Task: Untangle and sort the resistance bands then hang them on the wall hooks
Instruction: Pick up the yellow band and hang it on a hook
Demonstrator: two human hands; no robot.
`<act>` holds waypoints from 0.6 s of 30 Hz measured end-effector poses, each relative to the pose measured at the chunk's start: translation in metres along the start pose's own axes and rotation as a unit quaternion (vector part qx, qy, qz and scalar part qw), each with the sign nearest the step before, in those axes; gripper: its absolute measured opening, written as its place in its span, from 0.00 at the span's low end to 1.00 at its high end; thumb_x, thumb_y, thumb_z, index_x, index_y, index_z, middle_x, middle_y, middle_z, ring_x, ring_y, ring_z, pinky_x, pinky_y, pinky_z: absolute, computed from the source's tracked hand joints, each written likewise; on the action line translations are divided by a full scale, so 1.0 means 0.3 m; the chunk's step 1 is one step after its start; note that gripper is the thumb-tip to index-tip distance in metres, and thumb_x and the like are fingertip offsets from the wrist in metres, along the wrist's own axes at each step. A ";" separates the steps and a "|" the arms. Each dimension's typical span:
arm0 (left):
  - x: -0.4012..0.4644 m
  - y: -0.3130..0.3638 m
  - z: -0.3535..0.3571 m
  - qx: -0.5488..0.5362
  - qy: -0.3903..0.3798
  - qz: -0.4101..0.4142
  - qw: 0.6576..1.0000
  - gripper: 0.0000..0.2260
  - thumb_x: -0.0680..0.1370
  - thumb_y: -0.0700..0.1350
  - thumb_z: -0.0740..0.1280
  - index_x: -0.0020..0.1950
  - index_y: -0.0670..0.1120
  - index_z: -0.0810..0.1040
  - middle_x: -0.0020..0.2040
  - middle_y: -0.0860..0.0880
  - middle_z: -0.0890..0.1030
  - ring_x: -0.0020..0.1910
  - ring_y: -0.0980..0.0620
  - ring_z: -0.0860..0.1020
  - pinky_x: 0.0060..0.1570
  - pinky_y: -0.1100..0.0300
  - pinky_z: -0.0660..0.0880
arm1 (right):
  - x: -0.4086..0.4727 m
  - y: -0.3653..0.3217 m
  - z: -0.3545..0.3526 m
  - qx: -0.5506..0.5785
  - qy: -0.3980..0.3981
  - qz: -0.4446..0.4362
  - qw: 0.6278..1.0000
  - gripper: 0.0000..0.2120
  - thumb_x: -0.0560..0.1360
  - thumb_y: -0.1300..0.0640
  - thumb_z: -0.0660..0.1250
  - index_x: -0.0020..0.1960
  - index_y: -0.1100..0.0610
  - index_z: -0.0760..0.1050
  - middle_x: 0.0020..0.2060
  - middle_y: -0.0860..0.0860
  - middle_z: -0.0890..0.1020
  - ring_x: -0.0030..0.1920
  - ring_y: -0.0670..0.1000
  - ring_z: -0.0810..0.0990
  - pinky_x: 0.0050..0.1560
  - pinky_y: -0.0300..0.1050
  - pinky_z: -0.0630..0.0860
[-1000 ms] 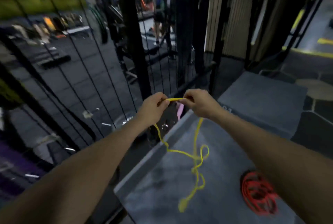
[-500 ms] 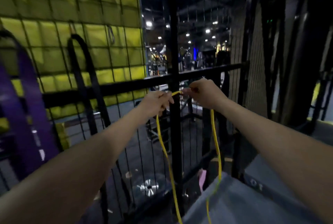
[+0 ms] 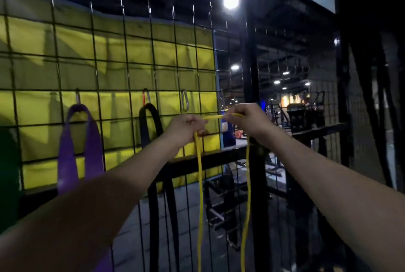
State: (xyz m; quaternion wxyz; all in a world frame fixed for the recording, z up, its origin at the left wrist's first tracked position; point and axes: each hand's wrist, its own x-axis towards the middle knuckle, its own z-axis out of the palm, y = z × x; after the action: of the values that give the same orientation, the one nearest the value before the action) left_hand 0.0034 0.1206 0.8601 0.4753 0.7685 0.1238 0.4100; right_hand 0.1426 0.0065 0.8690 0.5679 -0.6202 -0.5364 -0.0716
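— While both arms reach up from the bottom corners of the head view, what do the hands have hold of?

— One yellow band (image 3: pixel 199 184). The left hand (image 3: pixel 186 128) is at the centre of the frame, its fingers curled round the band. The right hand (image 3: pixel 245 118) is just right of it and a little higher, fingers curled, pinching the same band. A short stretch runs nearly level between the two hands.

— And the rest of it?

— Two strands hang straight down, one from each hand, to the bottom edge of the frame, slightly apart. Where they end is out of the picture.

— What is behind the hands?

— A black wire grid (image 3: pixel 122 74) filling the left and centre of the frame, with a yellow sheet (image 3: pixel 72 46) behind it. Three clips hang from one wire across the middle. At the left, a purple band (image 3: pixel 65 158) hangs looped from its clip (image 3: pixel 77 96). Nearer the centre, a black band (image 3: pixel 143 131) hangs from a reddish clip (image 3: pixel 145 97). Right of that, just above the left hand, a silver clip (image 3: pixel 185 100) carries nothing.

— Does the yellow band touch that clip?

— No, it is below and to the right of it.

— Anything else?

— A black post (image 3: pixel 249 52) right of centre, a bright lamp (image 3: pixel 230 0) at the upper centre, and dim gym gear in the right background, too dark to tell apart. A dark green shape sits at the left edge, unclear.
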 end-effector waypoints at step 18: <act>0.296 0.064 -0.155 0.239 0.211 0.142 0.937 0.05 0.74 0.40 0.69 0.49 0.42 0.83 0.39 0.48 0.81 0.34 0.57 0.78 0.32 0.67 0.73 | 0.399 0.042 0.236 0.173 -0.070 0.039 0.982 0.09 0.78 0.58 0.63 0.42 0.61 0.77 0.34 0.54 0.79 0.32 0.49 0.77 0.34 0.38 0.75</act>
State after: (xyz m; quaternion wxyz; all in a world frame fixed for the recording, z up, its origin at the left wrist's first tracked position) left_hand 0.0209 0.1914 0.9316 0.1772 0.7646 0.2051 0.5848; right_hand 0.1648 0.1346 0.9201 0.6297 -0.5365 -0.5548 0.0879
